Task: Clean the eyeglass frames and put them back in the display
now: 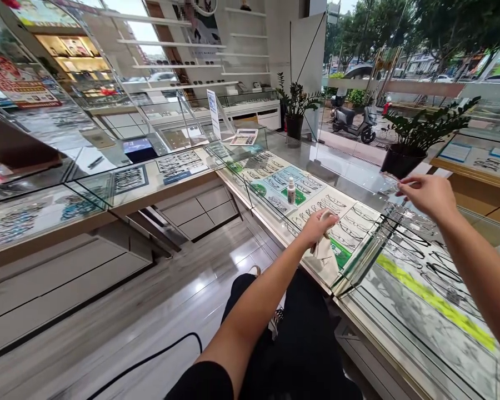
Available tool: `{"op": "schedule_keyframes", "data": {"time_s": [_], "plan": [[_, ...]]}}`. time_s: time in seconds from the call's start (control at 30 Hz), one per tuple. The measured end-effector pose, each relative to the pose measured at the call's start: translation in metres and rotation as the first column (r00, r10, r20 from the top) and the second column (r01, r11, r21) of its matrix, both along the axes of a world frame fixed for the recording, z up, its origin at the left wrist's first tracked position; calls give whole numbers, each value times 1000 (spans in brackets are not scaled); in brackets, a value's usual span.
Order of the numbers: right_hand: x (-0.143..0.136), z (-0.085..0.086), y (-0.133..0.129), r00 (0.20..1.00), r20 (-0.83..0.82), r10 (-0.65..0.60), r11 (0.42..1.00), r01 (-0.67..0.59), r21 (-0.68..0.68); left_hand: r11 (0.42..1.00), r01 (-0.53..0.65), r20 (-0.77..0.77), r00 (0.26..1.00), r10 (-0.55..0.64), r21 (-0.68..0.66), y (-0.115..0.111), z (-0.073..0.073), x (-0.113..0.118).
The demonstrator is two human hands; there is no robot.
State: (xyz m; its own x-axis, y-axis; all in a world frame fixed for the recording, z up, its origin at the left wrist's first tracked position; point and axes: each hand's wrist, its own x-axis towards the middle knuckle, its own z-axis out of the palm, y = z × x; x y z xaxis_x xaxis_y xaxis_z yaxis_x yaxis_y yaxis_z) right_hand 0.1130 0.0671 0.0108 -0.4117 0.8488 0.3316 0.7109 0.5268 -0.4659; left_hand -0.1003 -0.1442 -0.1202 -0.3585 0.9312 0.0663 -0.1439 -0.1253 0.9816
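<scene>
Clear glasses (389,181) are pinched at 1 edge by the right hand (431,195), seemingly so the lenses are spared fingerprints, above the glass counter (345,176). A cloth (325,256) is pressed between thumb and fingers of the left hand (316,226), its end left hanging. Within easy reach, a spray bottle (291,192) is stood upright; beyond, 2 potted plants (294,126) (403,160) are seen, a scooter (353,122) parked outside.

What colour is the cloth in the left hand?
Pale beige, the cloth in the left hand; the head view shows it.

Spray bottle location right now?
Head view, centre: spray bottle stands on the glass counter, just beyond the left hand, left of the right hand.
</scene>
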Motion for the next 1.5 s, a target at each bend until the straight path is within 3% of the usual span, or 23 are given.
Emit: {"op": "schedule_keyframes", "data": {"time_s": [0.1, 0.2, 0.33, 0.43, 0.57, 0.87, 0.93, 1.07, 1.3, 1.5], "plan": [[-14, -12, -48, 962, -229, 149, 972, -186, -147, 998, -45, 4, 999, 45, 43, -3, -1, 1], [-21, -44, -96, 873, -348, 341, 926, -376, -37, 992, -99, 3, 995, 99, 75, -7, 2, 0], [-28, -88, -135, 844, -282, 456, 889, -446, 104, 994, -90, -63, 994, 94, 60, -11, 10, -12], [-33, -106, -140, 840, -253, 480, 877, -455, 152, 998, -50, -119, 991, 54, 39, -11, 14, -23], [-35, -116, -137, 817, -220, 533, 843, -490, 222, 1000, 17, -158, 987, -17, 0, -13, 12, -28], [-30, -115, -146, 701, -205, 683, 727, -626, 282, 999, 48, -178, 983, -48, -3, -19, 9, -28], [-30, -111, -149, 688, -319, 651, 758, -607, 238, 999, 35, -149, 988, -33, 16, -19, 9, -28], [-34, -108, -151, 695, -557, 456, 841, -540, 14, 999, 12, -114, 993, -8, 39, -20, 9, -26], [-41, -112, -144, 670, -677, 303, 742, -612, -274, 998, 48, -171, 984, -42, 32, -20, 11, -27], [-39, -94, -147, 660, -741, 124, 647, -620, -444, 997, 69, -108, 992, -63, 45, -17, 6, -28]]}}
